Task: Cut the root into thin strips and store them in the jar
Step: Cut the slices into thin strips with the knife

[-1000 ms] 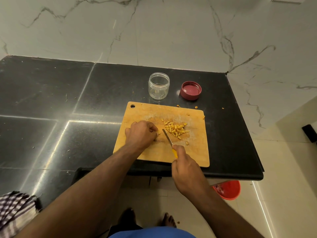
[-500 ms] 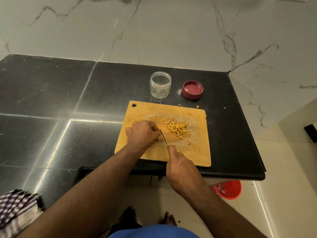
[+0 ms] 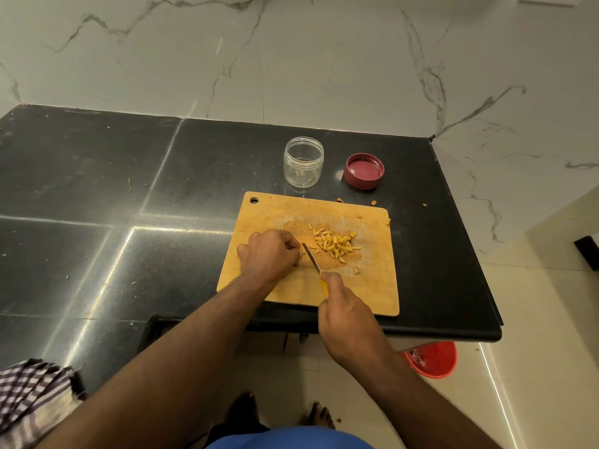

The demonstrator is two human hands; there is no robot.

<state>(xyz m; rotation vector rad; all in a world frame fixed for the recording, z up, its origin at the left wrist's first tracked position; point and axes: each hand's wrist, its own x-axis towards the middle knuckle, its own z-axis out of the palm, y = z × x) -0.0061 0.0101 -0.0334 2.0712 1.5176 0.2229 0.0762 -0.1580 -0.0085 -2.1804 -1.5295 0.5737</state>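
Slicing on a wooden cutting board (image 3: pixel 372 286), a person works a root that is almost wholly hidden under the curled fingers of the left hand (image 3: pixel 269 254), which press it to the board; how much of it remains cannot be told. The right hand (image 3: pixel 346 314) grips the yellow handle of a small knife (image 3: pixel 311 258), whose blade runs away from the body and slightly left, its tip just beside the left fingertips. The next cut turns on that closeness: the root lies directly left of the blade, nearer the left hand, and its long axis appears to run across the blade, though that is a judgement. A pile of cut strips (image 3: pixel 335 245) lies just right of the knife. Beyond the board stand 1 open jar (image 3: pixel 303 163), seemingly empty, and its red lid (image 3: pixel 363 170), on the black countertop (image 3: pixel 113 189).
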